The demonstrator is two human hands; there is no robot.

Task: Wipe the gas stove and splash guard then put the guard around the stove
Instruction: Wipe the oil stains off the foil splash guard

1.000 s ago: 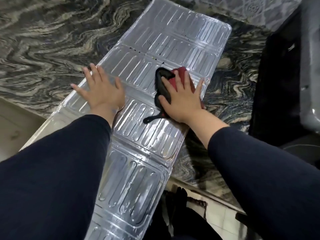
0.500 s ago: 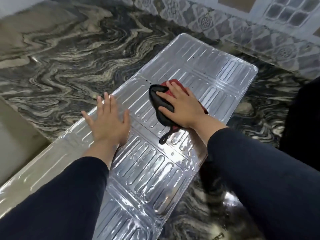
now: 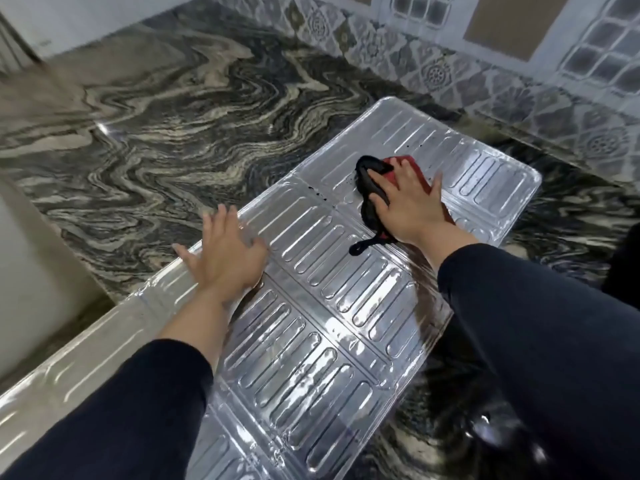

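Note:
The shiny ribbed foil splash guard (image 3: 311, 323) lies flat and unfolded across the marbled counter (image 3: 166, 143), running from the near left to the far right. My right hand (image 3: 412, 206) presses a red and black cloth (image 3: 372, 188) flat onto the guard's far panel, fingers spread over it. My left hand (image 3: 225, 254) rests palm down with fingers apart on the guard's left edge, holding nothing. Small dark specks dot the panel just left of the cloth. The gas stove is out of view.
A patterned tile wall (image 3: 519, 74) with a window runs behind the counter. The counter's front edge drops off at the left (image 3: 52, 271). A dark object shows at the far right edge (image 3: 627, 258).
My right hand slid the cloth farther along the guard toward its far end. The view tilted up, bringing the tile wall in. My left hand stayed pressed on the left edge.

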